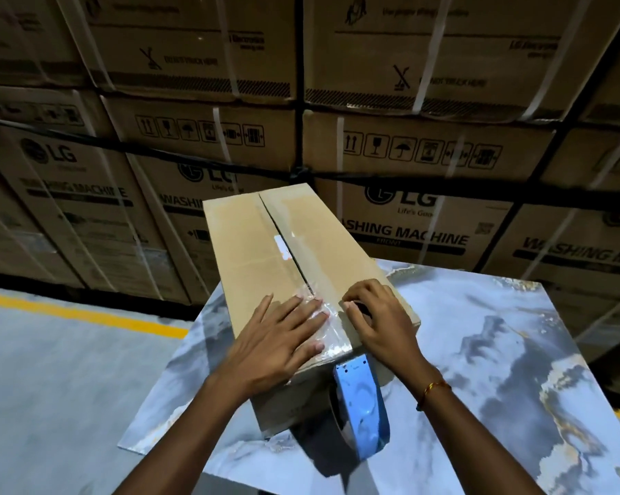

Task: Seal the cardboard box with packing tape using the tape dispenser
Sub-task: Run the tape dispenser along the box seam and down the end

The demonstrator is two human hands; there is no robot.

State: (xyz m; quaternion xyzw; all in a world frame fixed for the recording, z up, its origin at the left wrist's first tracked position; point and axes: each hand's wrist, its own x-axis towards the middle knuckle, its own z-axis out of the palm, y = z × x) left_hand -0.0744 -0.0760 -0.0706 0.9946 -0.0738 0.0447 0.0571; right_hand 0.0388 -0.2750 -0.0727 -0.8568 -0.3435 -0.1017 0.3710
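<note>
Tape dispenser hangs below hands flat on box.

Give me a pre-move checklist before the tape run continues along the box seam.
1. Tape start stuck at near edge of cardboard box: ok, left hand presses it flat.
2. Right hand on box top: ok.
3. Tape dispenser in a grip: not ok, neither hand holds it; it sits against the near face.
4. Seam closed: not ok, a gap shows.
5. Box seated on marble table: ok.
6. Tape uncut: cannot tell.
</note>
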